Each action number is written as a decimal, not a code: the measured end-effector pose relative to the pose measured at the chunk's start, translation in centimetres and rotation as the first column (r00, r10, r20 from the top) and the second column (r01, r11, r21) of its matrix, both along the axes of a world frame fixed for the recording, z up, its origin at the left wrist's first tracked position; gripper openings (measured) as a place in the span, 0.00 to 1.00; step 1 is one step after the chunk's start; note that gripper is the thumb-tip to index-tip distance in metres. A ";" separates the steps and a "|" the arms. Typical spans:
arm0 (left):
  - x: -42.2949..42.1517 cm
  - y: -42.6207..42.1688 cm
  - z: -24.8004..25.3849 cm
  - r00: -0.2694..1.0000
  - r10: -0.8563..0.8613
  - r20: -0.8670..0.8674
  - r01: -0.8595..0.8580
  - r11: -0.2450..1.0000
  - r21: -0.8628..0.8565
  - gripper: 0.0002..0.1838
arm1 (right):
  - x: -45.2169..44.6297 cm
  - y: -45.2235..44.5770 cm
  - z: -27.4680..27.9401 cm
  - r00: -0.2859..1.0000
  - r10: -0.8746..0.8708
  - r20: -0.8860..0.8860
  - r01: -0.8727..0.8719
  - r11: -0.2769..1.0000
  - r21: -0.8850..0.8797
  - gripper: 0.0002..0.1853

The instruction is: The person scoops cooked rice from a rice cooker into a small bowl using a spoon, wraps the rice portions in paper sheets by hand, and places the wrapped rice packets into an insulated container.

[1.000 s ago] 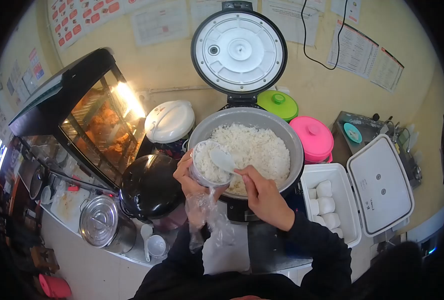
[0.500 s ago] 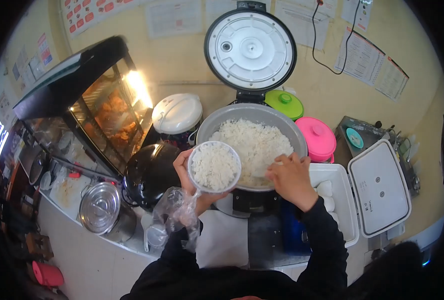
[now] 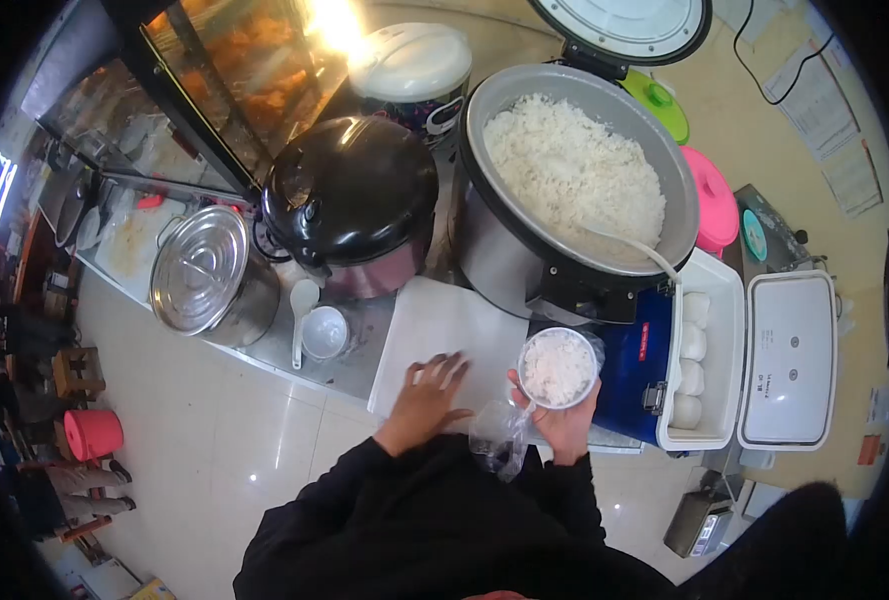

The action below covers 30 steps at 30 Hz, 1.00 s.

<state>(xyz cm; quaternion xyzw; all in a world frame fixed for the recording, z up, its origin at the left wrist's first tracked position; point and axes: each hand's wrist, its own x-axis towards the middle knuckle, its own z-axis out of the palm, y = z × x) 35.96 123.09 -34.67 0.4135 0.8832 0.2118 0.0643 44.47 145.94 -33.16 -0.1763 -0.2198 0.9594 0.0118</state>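
Note:
My left hand [image 3: 425,402] is palm down over a white sheet [image 3: 445,335] on the counter, fingers spread and holding nothing. Beside it, my right hand [image 3: 569,428] holds a small round cup of rice [image 3: 559,369] from below. A clear plastic bag [image 3: 502,438] hangs between my hands, next to the cup. Behind them stands the open rice cooker [image 3: 495,235], with much white rice [image 3: 575,165] inside. A white spoon [image 3: 637,243] lies in the rice, its handle over the cooker's front rim.
Left of the cooker are a black-lidded pot [image 3: 350,190], a steel pot [image 3: 200,270], a ladle [image 3: 303,310] and an empty cup [image 3: 325,332]. An open blue cooler [image 3: 710,340] with wrapped white portions stands right. A lit food cabinet [image 3: 235,70] is at the back left.
The cup of rice has passed from my left hand to my right and moved toward me. My right hand has let go of the spoon, now in the cooker. The view has turned down and left.

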 end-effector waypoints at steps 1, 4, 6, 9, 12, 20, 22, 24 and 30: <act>0.8 -1.9 -2.9 0.999 0.002 0.037 0.000 0.999 -0.042 0.38 | -0.5 0.5 -0.5 0.998 0.051 0.031 -0.055 0.989 0.134 0.43; 2.6 -5.6 -7.3 0.996 -0.007 0.084 0.015 0.995 -0.095 0.34 | -3.4 -0.5 -2.5 0.948 0.056 0.312 -0.218 0.831 0.512 0.36; 3.3 -6.6 -8.2 0.999 -0.023 0.029 0.023 0.999 -0.023 0.32 | -5.0 -3.5 -5.4 0.981 -0.014 0.192 -0.189 0.121 0.975 0.37; 3.2 -7.0 -8.3 0.999 -0.045 0.004 0.045 0.998 -0.032 0.31 | -5.7 -7.9 -8.7 0.991 0.076 0.106 -0.052 -0.513 0.857 0.39; 2.8 -7.6 -8.4 0.997 -0.067 0.024 0.067 0.998 -0.002 0.30 | -5.5 -8.6 -8.7 0.978 0.041 0.206 -0.143 -0.594 0.792 0.39; 1.6 -8.6 -8.8 0.924 -0.297 -0.239 0.298 0.954 -0.033 0.22 | -6.0 -9.3 -8.0 0.959 -0.136 0.248 -0.283 -0.432 0.856 0.37; 1.1 -9.1 -9.0 0.865 -0.392 -0.312 0.394 0.917 -0.060 0.21 | -6.1 -7.6 -8.8 0.979 -0.099 0.176 -0.196 -0.256 0.947 0.35; 0.6 -9.3 -9.5 0.820 -0.456 -0.348 0.473 0.880 -0.038 0.19 | -6.4 -6.0 -9.0 0.946 -0.088 0.313 -0.312 0.027 0.950 0.35; 0.0 -8.7 -9.0 0.889 -0.452 -0.081 0.457 0.887 0.062 0.18 | -1.7 -2.2 -8.5 0.857 -0.462 0.227 -0.316 -0.124 0.941 0.37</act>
